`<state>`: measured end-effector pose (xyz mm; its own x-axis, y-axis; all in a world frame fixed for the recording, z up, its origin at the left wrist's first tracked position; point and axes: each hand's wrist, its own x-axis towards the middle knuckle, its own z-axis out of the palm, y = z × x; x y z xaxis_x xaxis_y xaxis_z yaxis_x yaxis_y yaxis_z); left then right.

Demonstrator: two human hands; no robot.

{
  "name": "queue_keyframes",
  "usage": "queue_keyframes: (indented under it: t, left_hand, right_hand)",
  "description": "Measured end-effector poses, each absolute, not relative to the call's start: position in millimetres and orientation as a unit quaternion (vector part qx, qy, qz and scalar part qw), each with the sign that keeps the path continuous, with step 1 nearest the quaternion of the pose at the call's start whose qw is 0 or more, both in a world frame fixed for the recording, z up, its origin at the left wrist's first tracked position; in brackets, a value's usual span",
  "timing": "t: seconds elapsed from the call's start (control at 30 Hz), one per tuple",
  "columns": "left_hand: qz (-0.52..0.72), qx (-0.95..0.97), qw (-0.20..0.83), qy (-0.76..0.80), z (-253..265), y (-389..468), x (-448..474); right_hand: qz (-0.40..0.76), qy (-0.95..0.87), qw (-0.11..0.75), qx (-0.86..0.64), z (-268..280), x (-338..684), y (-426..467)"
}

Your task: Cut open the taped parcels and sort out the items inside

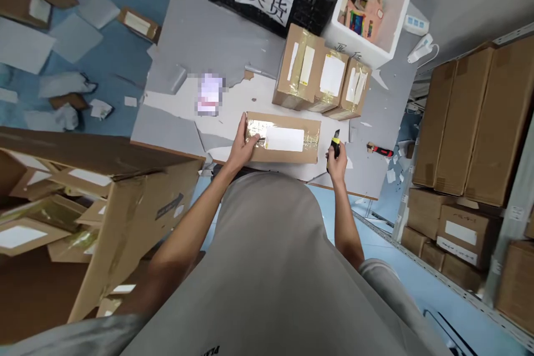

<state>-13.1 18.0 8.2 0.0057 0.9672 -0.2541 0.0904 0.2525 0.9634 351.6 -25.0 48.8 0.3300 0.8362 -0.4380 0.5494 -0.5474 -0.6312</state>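
Observation:
A long cardboard box (256, 154) lies flat at the table's near edge, with clear tape along its top and a white label in the middle. My left hand (242, 144) grips its left end, thumb on top and fingers along the side. To the right of the box, my right hand (337, 164) is closed around a black and yellow utility knife (335, 146). The knife's blade points away from me, apart from the box. Beyond the box stand three taped cardboard boxes (301, 69) in a row, each with white labels.
At the back are a black crate (267, 14) and a white foam box (396, 11). A red and black tool (380, 150) lies right on the grey table (167, 133). A big carton (137, 217) of parcels stands left; shelved cartons (475, 122) stand right. Paper scraps litter the floor.

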Motion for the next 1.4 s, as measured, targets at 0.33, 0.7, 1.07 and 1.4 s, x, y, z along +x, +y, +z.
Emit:
queue_keyframes:
  t: [0.33,0.7,1.07,1.4]
  left_hand:
    - [0.384,0.513,0.524,0.561,-2,3,-30]
    - [0.407,0.499,0.569,0.512,-10,4,-36]
    - [0.421,0.491,0.578,0.498,-19,4,-35]
    - [0.421,0.491,0.575,0.501,-22,8,-35]
  right_hand:
    - [0.409,-0.730,0.076,-0.543,139,262,46]
    - [0.285,-0.834,-0.162,-0.443,141,204,69]
    - [0.113,-0.877,-0.305,-0.353,159,174,74]
    - [0.098,-0.891,-0.307,-0.319,165,163,74]
